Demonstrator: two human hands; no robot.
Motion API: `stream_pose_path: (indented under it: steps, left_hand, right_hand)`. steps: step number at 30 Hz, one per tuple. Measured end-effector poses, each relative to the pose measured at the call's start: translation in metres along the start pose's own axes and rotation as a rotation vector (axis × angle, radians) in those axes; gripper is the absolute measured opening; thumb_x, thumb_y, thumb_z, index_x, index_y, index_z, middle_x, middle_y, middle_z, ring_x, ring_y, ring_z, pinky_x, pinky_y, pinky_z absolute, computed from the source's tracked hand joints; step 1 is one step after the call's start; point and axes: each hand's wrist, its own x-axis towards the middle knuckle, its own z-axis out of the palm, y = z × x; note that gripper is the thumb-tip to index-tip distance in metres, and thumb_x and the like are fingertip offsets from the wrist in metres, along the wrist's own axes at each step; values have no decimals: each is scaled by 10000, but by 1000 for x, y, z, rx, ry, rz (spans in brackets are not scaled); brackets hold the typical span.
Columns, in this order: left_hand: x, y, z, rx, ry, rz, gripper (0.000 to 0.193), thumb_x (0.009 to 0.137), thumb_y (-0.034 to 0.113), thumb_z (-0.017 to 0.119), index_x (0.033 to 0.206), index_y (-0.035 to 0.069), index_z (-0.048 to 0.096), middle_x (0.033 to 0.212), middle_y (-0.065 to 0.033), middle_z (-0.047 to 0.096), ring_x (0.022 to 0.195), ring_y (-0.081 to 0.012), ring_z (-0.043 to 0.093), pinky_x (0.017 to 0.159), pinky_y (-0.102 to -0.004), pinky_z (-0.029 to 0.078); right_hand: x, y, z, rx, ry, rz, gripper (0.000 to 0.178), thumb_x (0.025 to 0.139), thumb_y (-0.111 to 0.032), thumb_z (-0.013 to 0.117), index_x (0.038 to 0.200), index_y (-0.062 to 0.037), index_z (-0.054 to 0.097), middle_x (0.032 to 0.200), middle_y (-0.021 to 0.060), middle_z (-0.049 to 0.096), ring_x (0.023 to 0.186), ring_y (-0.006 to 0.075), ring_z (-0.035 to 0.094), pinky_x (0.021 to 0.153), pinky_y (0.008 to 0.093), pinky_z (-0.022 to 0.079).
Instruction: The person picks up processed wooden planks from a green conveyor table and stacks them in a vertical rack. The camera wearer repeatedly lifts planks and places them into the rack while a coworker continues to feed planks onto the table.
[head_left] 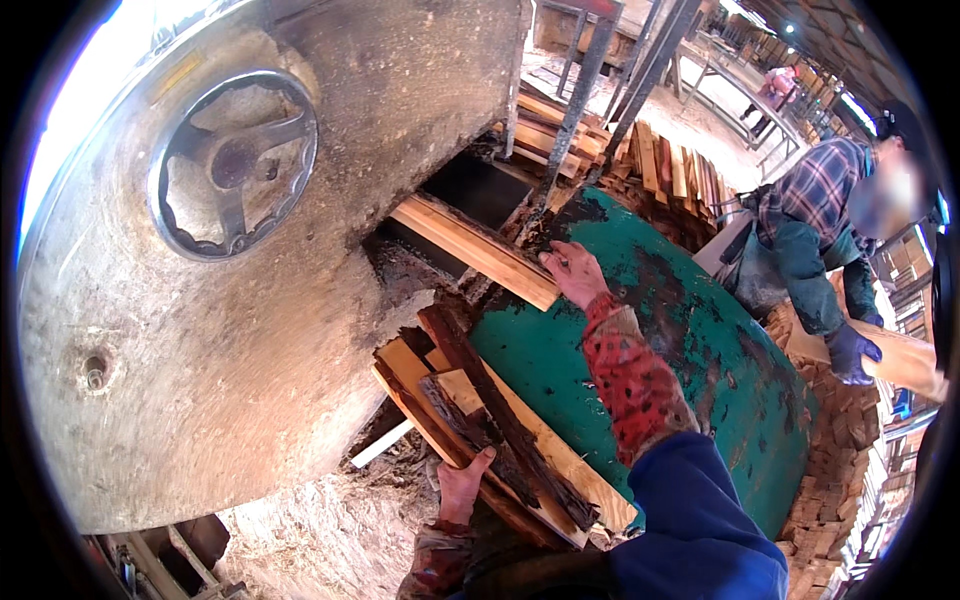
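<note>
My left hand (463, 488) is closed around the near end of a bundle of wood slabs (425, 395), thumb on top. The slabs are long, pale and rough, some edged with dark bark, and they lean over the near edge of a green metal surface (690, 330). Further off, a pale board with a bark edge (480, 252) reaches from an opening at the foot of the machine out over the green surface. Right beside that board's bark edge is my right hand (575, 273), its fingers bent but apart, not wrapped round the board.
A large dusty machine panel (320, 330) with a handwheel (235, 160) fills the left. At right, a co-worker in a plaid shirt (820, 190) holds a wide board (905, 360) in gloved hands. Stacked wood pieces (835, 470) line the green surface's far right side; another person (775, 90) stands farther back.
</note>
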Motion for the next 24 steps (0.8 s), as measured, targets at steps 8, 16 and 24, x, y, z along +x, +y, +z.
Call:
stream_pose_path:
  steps: [8,16,24]
  left_hand:
    - [4,-16,-2,-87,11,36,301,726,204,840,859,6,657,809,5,625,717,-115,556,650,-294,482]
    - [2,-7,0,-77,-12,-24,308,731,200,837,876,-1,654,830,-4,634,746,-118,571,671,-295,487]
    - [-1,-4,-1,-82,-14,-47,320,737,194,835,921,-4,664,868,-14,651,791,-130,587,705,-296,493]
  right_hand:
    - [32,13,0,181,-614,424,789,868,-701,482,1140,22,637,1173,166,612,1042,245,556,920,366,431]
    - [18,48,-2,226,-628,565,660,839,-628,619,1041,-3,677,879,70,601,809,162,544,735,334,452]
    - [-5,57,-63,33,-619,438,595,768,-506,740,1047,16,671,815,49,608,707,155,557,665,335,464]
